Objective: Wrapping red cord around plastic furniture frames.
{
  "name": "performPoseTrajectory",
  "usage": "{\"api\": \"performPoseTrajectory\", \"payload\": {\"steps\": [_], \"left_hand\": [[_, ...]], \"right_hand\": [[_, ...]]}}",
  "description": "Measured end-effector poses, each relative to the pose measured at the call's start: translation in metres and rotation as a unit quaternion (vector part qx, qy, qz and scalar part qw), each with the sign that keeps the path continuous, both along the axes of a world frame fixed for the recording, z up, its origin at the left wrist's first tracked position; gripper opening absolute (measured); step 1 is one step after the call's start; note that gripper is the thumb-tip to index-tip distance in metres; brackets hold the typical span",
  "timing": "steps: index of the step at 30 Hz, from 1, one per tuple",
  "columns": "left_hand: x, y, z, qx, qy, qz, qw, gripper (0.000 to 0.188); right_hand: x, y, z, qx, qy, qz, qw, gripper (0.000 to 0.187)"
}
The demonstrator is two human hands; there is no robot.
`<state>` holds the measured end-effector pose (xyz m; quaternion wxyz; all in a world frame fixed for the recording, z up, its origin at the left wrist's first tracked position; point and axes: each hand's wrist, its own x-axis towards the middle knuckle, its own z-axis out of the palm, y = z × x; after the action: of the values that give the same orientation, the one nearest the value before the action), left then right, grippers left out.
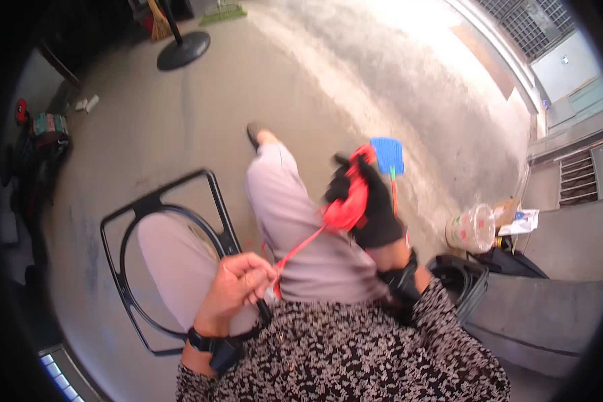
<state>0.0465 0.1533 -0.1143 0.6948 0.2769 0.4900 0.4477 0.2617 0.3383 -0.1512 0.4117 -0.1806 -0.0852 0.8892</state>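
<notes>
My left hand is bare and closed in a pinch on a thin red string. The string runs taut up to a crumpled red bundle, which looks like plastic twine. My right hand, in a black glove, grips that bundle above my right thigh; motion blurs its fingers slightly. Around my left leg lies a black frame, square outside with a ring inside. Its near right corner is partly hidden by my left hand and wrist. Just beyond the right hand is a blue fly swatter.
To the right stand a clear plastic tub and a dark grey container, beside papers on a ledge. A round black stand base and a broom are far left. Dark clutter lines the left side.
</notes>
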Motion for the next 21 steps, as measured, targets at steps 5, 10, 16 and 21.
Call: {"api": "performPoseTrajectory", "payload": {"steps": [5, 10, 16, 21], "left_hand": [[-0.006, -0.003, -0.002, 0.006, -0.008, 0.054, 0.998, 0.013], [-0.009, 0.0, -0.012, 0.016, -0.044, 0.07, 0.996, 0.015], [-0.004, -0.002, -0.017, 0.043, -0.075, 0.089, 0.992, 0.017], [-0.008, -0.003, -0.02, 0.033, -0.086, 0.095, 0.991, 0.021]], "right_hand": [[0.067, 0.007, 0.025, 0.014, -0.202, -0.132, 0.97, 0.04], [0.117, -0.005, -0.007, -0.002, -0.291, -0.157, 0.944, 0.04], [0.152, -0.019, -0.058, -0.023, -0.32, -0.11, 0.941, 0.039], [0.193, -0.013, -0.074, 0.02, -0.495, -0.262, 0.828, 0.022]]}}
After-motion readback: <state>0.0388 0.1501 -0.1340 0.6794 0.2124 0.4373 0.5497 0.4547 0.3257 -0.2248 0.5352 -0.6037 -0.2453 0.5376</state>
